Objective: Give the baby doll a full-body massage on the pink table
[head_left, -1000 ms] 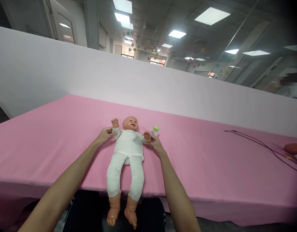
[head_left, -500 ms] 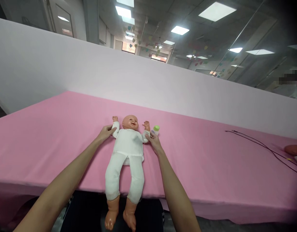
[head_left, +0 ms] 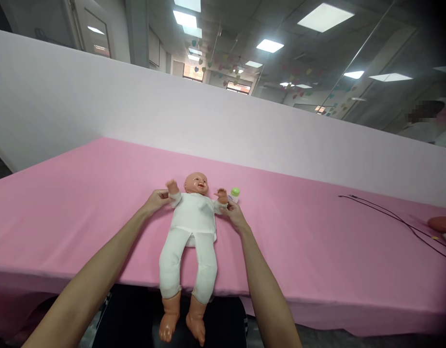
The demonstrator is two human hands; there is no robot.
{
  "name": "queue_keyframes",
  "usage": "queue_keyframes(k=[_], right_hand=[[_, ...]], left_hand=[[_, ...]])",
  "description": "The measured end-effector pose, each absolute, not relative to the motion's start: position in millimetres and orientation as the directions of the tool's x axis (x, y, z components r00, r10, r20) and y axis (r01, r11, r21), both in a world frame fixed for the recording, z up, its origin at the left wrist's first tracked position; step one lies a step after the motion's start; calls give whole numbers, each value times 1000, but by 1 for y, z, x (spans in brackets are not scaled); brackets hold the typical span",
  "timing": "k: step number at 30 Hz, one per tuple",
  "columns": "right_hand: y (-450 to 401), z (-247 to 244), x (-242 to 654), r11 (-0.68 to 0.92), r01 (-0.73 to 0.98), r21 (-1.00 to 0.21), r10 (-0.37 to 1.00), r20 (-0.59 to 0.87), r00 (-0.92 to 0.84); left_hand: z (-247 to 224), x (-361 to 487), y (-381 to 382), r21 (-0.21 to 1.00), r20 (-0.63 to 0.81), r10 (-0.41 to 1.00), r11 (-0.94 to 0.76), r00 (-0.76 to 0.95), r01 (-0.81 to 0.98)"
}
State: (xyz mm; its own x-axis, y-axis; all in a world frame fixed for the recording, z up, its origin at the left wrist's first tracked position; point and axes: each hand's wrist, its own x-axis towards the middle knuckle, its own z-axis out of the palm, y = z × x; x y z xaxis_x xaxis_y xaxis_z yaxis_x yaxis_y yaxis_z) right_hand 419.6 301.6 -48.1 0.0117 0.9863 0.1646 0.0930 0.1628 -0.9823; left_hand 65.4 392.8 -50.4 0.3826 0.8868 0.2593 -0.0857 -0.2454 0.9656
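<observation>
Doll, forearms lower than before, left hand and right hand clamped on its sleeves

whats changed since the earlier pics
The arms of the doll swung up beside its head, then partly back down and outward. The left hand and right hand moved slightly with them, each keeping hold of a sleeve; nothing was let go. The green-lidded jar and dark cord stayed put.

left hand and right hand hold the doll by its sleeves on pink cloth, green-lidded bottle nearby
</observation>
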Motion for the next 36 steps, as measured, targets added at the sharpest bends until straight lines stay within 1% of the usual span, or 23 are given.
queue_keyframes(k=[2,4,6,8,10,12,13,15,17,19,22,23,25,28,31,33,34,36], right_hand=[[310,-54,416,189,105,-976,973,201,115],[318,-61,412,164,199,-966,957,205,205],[324,-67,408,99,298,-950,942,185,278],[328,-71,404,51,347,-937,931,170,322],[329,-70,402,36,347,-937,933,156,324],[327,-66,403,47,293,-955,940,141,310],[326,-63,405,63,235,-970,946,133,295],[321,-56,411,103,93,-990,965,122,232],[314,-50,419,135,-1,-991,982,133,137],[307,-46,426,142,17,-990,990,142,15],[297,-44,432,107,149,-983,981,80,-177],[295,-44,432,93,183,-979,976,53,-213],[292,-44,431,84,202,-976,972,36,-231],[291,-42,427,107,152,-983,984,83,-159],[298,-42,422,146,105,-984,989,148,7],[304,-46,416,157,134,-978,980,172,105],[308,-49,413,150,171,-974,974,176,145],[314,-55,407,104,255,-961,963,161,216]], left_hand=[[-55,74,396,964,264,916,-239,302,-116],[-61,83,400,964,265,935,-252,238,-82],[-69,89,405,959,267,943,-280,200,39],[-74,93,408,936,270,943,-304,192,176],[-76,96,408,919,256,951,-295,173,261],[-72,95,407,935,234,959,-267,160,233],[-69,94,406,953,223,961,-250,163,173],[-63,87,404,978,204,958,-207,200,-3],[-57,77,402,978,188,942,-155,279,-137],[-55,64,402,979,186,888,-132,420,-154],[-56,49,402,976,206,750,-201,628,-80],[-57,46,402,971,212,716,-232,665,-61],[-57,44,401,964,217,703,-265,677,-35],[-53,49,396,970,212,762,-242,612,-35],[-50,62,392,972,232,850,-224,474,-75],[-53,73,392,963,270,892,-254,361,-93],[-55,78,393,959,283,911,-274,301,-73],[-62,87,395,954,283,940,-297,188,47]])
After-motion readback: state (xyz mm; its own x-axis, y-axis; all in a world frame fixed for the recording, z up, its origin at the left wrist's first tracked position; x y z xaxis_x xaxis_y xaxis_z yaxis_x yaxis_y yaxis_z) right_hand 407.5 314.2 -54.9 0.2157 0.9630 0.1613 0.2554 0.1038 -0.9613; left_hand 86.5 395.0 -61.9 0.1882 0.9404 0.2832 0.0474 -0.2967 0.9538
